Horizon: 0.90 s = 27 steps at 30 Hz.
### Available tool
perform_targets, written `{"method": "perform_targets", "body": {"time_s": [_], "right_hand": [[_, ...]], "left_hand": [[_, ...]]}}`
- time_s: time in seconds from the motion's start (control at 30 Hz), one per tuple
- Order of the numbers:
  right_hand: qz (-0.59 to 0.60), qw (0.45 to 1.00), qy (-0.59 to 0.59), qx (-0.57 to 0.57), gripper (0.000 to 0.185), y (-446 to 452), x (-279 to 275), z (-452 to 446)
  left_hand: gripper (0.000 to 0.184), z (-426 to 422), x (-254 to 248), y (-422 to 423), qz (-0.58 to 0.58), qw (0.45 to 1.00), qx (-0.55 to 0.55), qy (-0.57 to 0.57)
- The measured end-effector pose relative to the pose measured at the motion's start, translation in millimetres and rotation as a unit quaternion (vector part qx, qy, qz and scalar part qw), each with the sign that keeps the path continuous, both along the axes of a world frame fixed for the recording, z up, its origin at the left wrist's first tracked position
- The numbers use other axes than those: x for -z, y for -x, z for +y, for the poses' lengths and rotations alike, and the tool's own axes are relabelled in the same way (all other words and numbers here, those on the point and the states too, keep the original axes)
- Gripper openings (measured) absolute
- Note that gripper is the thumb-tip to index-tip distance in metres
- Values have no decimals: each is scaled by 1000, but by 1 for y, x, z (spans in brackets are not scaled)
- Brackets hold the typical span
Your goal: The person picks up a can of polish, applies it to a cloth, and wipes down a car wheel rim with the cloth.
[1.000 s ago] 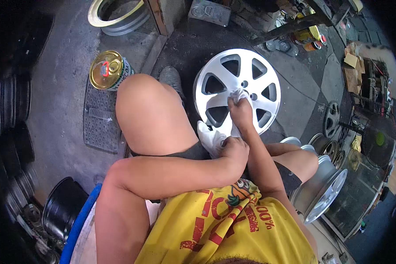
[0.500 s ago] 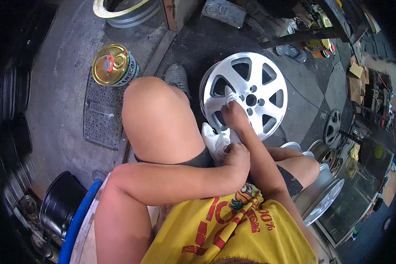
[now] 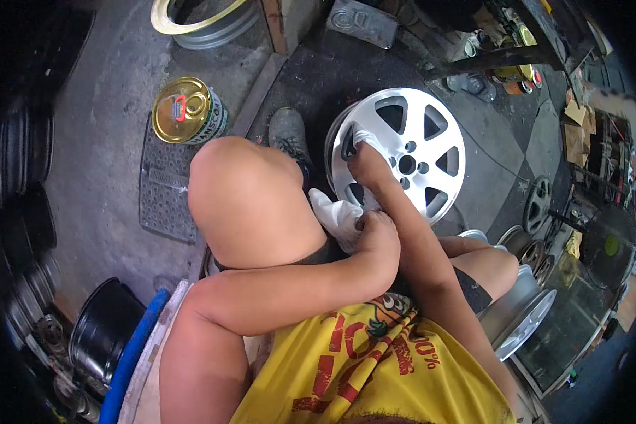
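A silver alloy wheel rim (image 3: pixel 431 124) lies on the dark floor in front of me, its spoked face up. My right hand (image 3: pixel 369 167) is over the left spokes, its fingers closed on a white cloth (image 3: pixel 362 136) that touches the rim. Closer to my body, my left hand (image 3: pixel 379 237) grips a bunched white rag (image 3: pixel 340 218) at the rim's near-left edge. The fingertips of both hands are partly hidden by the forearms and cloth.
A gold-topped can (image 3: pixel 182 109) stands on a dark textured mat (image 3: pixel 166 205) to the left. Another rim (image 3: pixel 215 25) lies at the top left. A black drum-like wheel (image 3: pixel 106 328) is at lower left, and several wheels (image 3: pixel 530 325) lean at the right beside a glass-topped frame (image 3: pixel 569 311).
My right hand has slid a little to the left with its cloth, toward the rim's outer left edge. The left hand stays nearly in place, and its rag has shifted slightly left.
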State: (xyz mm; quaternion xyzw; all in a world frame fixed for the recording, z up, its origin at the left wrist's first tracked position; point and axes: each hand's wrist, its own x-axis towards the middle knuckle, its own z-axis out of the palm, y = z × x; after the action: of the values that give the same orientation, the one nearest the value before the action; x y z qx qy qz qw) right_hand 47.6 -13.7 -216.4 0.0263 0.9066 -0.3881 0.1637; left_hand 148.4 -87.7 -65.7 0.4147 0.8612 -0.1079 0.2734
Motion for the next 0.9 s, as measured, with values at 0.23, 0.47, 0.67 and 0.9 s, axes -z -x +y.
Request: {"method": "perform_targets", "body": {"time_s": [0.23,0.47,0.67,0.9], "right_hand": [[-67,995,-57,-42,44,3,-1,1],[-55,996,-54,-42,38,8,-15,2],[-34,996,-68,-41,39,4,-4,4],[-148,985,-91,15,39,-44,-20,7]], "left_hand": [[29,2,5,-7,34,999,-22,-6],[29,4,2,-7,40,999,-19,1],[28,2,-1,-6,50,999,-17,-4],[29,6,11,-29,-80,995,-17,-48]]}}
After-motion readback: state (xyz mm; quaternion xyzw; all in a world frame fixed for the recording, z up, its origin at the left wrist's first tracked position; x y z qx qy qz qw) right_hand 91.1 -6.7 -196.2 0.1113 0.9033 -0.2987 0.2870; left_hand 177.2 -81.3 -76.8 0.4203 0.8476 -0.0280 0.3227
